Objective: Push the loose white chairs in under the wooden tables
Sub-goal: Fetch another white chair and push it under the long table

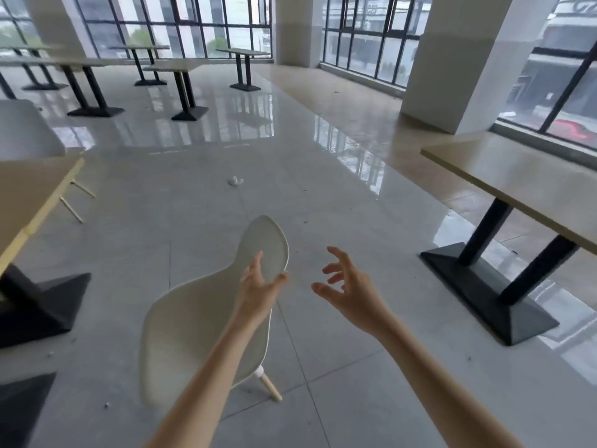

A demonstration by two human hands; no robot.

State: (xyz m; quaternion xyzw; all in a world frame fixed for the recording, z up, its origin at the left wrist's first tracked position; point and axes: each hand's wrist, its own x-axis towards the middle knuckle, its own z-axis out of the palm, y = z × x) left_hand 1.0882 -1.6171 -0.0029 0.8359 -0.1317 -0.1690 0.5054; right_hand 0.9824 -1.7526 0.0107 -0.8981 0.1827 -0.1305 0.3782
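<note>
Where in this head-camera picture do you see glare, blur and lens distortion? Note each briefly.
Head view: daylight from the tall black-framed windows throws bright glare and reflections on the glossy grey tiled floor; the far wooden tables are soft and smeared; the white pillars lean and bow at the edges, a wide-angle effect; the white moulded plastic chair and both hands are fairly sharp.
</note>
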